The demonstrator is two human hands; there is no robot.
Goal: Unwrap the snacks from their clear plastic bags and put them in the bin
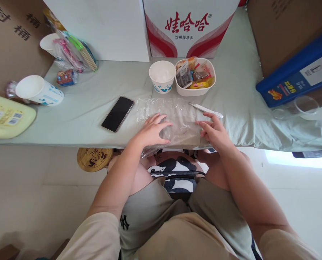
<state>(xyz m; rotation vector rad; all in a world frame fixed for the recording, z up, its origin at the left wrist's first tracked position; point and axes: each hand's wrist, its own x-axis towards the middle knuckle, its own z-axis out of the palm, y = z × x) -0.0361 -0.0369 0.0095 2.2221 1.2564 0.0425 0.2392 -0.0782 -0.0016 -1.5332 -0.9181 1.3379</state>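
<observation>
A crumpled clear plastic sheet or bag (pixel 177 113) lies spread along the table's front edge, its lower left part hanging over. My left hand (pixel 153 130) rests on its left side, fingers spread and thumb apart. At its right edge is my right hand (pixel 214 130), with fingers bent but apart, the fingertips touching or just over the plastic. Whether they pinch any of it is hard to see. Just beyond my right fingers lies a slim white pen-like tool (pixel 206 109). A black phone (pixel 117 114) lies left of the plastic.
Behind the plastic stand a paper cup (pixel 162 76) and a white bowl (pixel 196 92) of small packaged snacks. Leftward are another paper cup (pixel 40 90), a small wrapped packet (pixel 67 77) and a yellow bottle (pixel 10 115). Boxes (pixel 189 27) line the back; a blue container (pixel 293 72) leans at right.
</observation>
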